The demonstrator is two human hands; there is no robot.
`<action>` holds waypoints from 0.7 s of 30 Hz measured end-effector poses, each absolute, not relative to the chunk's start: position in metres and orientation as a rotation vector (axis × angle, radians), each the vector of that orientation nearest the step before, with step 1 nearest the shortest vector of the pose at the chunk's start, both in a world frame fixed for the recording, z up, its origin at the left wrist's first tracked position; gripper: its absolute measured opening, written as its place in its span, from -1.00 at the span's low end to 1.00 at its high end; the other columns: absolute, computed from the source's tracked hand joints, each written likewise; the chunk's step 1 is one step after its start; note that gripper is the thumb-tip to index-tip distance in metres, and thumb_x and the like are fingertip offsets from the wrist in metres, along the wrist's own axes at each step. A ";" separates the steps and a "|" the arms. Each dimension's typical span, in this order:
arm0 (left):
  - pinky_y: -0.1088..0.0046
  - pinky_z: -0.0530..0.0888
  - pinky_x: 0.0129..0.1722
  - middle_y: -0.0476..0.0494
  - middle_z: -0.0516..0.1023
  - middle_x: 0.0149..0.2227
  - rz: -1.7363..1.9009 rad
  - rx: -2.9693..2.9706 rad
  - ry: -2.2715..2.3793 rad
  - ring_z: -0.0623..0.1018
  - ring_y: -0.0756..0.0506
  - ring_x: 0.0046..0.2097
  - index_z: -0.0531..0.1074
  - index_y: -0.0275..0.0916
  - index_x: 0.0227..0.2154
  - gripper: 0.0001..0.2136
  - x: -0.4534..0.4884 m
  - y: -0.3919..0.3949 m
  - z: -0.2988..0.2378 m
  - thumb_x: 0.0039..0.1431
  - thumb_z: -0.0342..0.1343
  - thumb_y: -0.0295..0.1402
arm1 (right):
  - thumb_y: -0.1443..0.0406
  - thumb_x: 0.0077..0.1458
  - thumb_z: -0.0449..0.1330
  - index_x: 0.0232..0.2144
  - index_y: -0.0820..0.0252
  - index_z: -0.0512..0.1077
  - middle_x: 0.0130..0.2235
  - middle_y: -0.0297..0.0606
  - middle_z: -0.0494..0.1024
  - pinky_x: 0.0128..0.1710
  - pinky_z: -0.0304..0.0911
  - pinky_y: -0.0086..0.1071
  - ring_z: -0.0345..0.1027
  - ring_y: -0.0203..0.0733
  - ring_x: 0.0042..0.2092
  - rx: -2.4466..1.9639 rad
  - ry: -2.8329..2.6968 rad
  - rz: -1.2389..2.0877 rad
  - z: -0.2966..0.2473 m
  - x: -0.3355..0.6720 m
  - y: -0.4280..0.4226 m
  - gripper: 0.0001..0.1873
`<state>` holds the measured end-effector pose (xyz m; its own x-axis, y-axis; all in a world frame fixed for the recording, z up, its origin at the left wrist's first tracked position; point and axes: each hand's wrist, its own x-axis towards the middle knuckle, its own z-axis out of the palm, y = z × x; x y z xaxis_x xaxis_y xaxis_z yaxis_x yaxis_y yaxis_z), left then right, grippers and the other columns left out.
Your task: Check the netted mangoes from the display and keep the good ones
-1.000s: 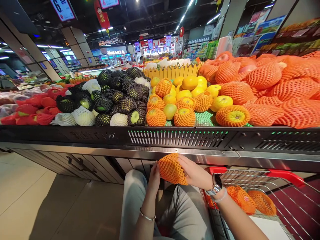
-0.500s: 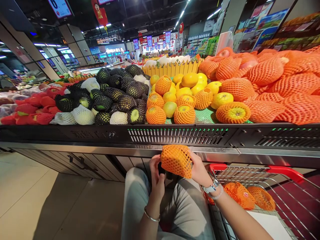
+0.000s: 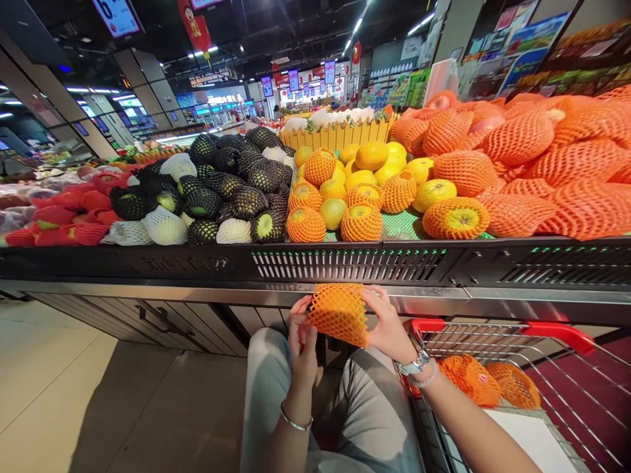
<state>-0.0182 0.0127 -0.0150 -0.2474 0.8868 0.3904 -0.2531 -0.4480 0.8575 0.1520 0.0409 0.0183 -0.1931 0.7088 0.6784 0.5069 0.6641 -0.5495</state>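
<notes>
In front of my knees, below the display's metal edge, an orange foam net sleeve [image 3: 339,315] is held between my two hands. Whether a fruit sits inside it I cannot tell. The fingers of my left hand [image 3: 302,338] pinch its left end. At the right end, my right hand [image 3: 389,328] grips it with the thumb below and fingers on top. Just beyond, on the shelf, lie yellow citrus fruits [image 3: 373,156], several of them in the same kind of orange netting, such as the netted fruit [image 3: 361,224] at the front.
A red-handled shopping cart [image 3: 562,335] stands at my right with orange netted items [image 3: 470,381] inside. Black-netted fruit [image 3: 249,202] fills the shelf to the left, and large orange-netted fruit [image 3: 517,138] is piled at the right. The slotted black shelf front [image 3: 345,264] runs across.
The netting has shifted slightly left and turned, looking straighter-edged now. My left fingers have closed in on its left end, and my right fingers have moved up over its top right corner.
</notes>
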 end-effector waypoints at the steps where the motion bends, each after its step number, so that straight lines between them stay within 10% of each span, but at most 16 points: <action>1: 0.18 0.23 0.18 -0.21 0.32 0.11 1.806 1.165 0.853 0.29 -0.21 0.18 0.34 -0.22 -0.38 -0.79 -0.019 0.013 -0.016 0.16 0.12 -0.17 | 0.18 -0.10 0.29 -0.10 0.17 0.38 -0.14 -0.14 0.53 0.00 0.23 -0.09 0.36 -0.05 -0.09 -0.961 -1.836 0.266 0.017 0.153 0.041 -0.53; 5: 0.15 0.23 0.18 -0.21 0.36 0.07 1.926 1.193 0.815 0.31 -0.23 0.16 0.33 -0.21 -0.41 -0.70 -0.022 0.015 -0.011 0.02 0.22 -0.09 | 0.16 -0.11 0.31 -0.05 0.20 0.39 -0.09 -0.09 0.51 -0.03 0.31 -0.16 0.32 -0.05 -0.02 -0.938 -1.844 0.403 0.017 0.156 0.040 -0.46; 10: 0.08 0.22 0.19 -0.21 0.25 0.21 1.932 1.104 0.677 0.24 -0.29 0.24 0.31 -0.06 0.02 -0.38 -0.027 0.015 -0.002 -0.02 0.09 0.19 | 0.14 -0.14 0.35 -0.09 0.20 0.39 -0.10 -0.10 0.53 0.05 0.28 -0.16 0.36 -0.08 -0.03 -0.796 -2.037 0.510 0.026 0.145 0.033 -0.46; 16: 0.08 0.34 0.09 -0.27 0.48 -0.06 1.774 1.073 0.620 0.41 -0.31 0.07 0.51 -0.21 -0.28 -0.44 -0.030 0.013 -0.016 0.08 -0.07 0.20 | 0.17 -0.14 0.35 -0.02 0.20 0.38 -0.05 -0.05 0.51 0.07 0.26 -0.11 0.37 -0.06 -0.02 -0.764 -2.087 0.614 0.020 0.135 0.032 -0.40; 21: 0.17 0.34 0.11 -0.25 0.42 0.01 1.780 1.045 0.578 0.36 -0.29 0.12 0.48 -0.17 -0.14 -0.39 -0.021 0.012 -0.027 -0.05 0.07 0.23 | 0.14 -0.12 0.35 -0.03 0.22 0.41 -0.01 -0.03 0.49 0.02 0.33 -0.16 0.39 -0.04 0.00 -0.937 -1.884 0.779 0.017 0.134 0.032 -0.42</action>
<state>-0.0210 0.0121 -0.0268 -0.1755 0.9006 0.3976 -0.4954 -0.4298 0.7549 0.1338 0.0324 0.0168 -0.3401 0.8409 0.4210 0.2975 0.5210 -0.8000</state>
